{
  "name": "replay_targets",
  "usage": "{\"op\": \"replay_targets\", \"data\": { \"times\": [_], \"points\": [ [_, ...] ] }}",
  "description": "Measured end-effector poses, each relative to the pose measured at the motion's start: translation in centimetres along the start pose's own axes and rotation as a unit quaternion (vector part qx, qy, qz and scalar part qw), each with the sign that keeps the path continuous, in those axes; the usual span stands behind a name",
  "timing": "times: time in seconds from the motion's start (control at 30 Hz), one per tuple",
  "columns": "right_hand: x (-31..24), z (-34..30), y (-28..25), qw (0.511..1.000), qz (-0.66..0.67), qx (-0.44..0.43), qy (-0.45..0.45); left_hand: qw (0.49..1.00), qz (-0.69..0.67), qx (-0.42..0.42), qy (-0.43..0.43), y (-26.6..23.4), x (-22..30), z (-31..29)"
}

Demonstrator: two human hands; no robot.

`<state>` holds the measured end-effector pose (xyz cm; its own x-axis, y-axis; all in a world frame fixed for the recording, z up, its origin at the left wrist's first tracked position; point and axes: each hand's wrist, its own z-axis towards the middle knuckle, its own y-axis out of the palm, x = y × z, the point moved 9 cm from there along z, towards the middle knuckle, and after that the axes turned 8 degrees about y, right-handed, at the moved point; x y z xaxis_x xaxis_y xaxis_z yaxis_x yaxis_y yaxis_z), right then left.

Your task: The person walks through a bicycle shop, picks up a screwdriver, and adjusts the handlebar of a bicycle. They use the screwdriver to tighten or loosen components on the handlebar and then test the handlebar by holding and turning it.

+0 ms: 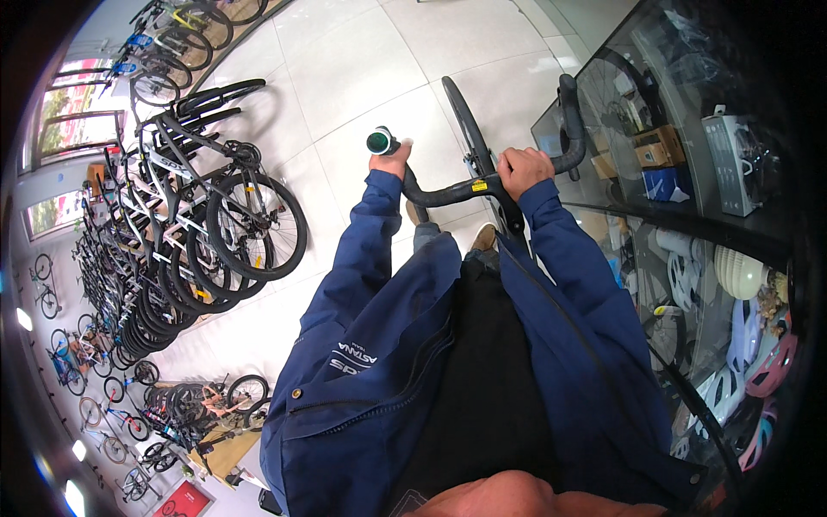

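Note:
A black drop handlebar (444, 196) with a small yellow label stretches across in front of me, above a bicycle's thin front wheel (463, 116). My right hand (524, 171) is closed over the bar, just right of the stem (510, 214). The bar's right drop (569, 112) curves forward past it. At the bar's left end, my left hand (392, 161) is closed around a dark cylinder (379, 140) with a round green end; its exact kind is unclear. Most of the left fingers are hidden, and I cannot tell if they also touch the bar.
A long row of parked bicycles (258, 228) stands to the left on pale floor tiles (345, 95). Close on the right is a glass display case (603, 172) with boxes (659, 146) and several helmets (745, 336). My shoe (485, 236) shows below the handlebar.

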<state>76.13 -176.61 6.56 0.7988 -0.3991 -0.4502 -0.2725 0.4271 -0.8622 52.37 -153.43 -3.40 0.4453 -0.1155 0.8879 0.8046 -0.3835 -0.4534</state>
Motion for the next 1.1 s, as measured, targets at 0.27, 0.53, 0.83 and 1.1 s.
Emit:
{"op": "replay_targets", "data": {
  "times": [0.27, 0.53, 0.83, 1.1],
  "points": [
    [-0.2, 0.0, -0.2, 1.0, 0.004, 0.008, -0.007, 0.999, 0.02, -0.002, -0.039, -0.1, -0.5, -0.4],
    [-0.2, 0.0, -0.4, 1.0, 0.007, 0.009, -0.005, 0.997, 0.006, -0.037, -0.073, 0.4, -0.5, -0.5],
    [-0.2, 0.0, -0.4, 1.0, 0.003, 0.007, -0.008, 0.999, -0.046, -0.005, -0.002, 0.1, 0.7, -0.2],
    [0.0, 0.1, 0.0, 1.0, 0.001, -0.006, -0.002, 1.0, -0.003, -0.03, 0.001, 0.3, 0.2, 0.1]
  ]
}}
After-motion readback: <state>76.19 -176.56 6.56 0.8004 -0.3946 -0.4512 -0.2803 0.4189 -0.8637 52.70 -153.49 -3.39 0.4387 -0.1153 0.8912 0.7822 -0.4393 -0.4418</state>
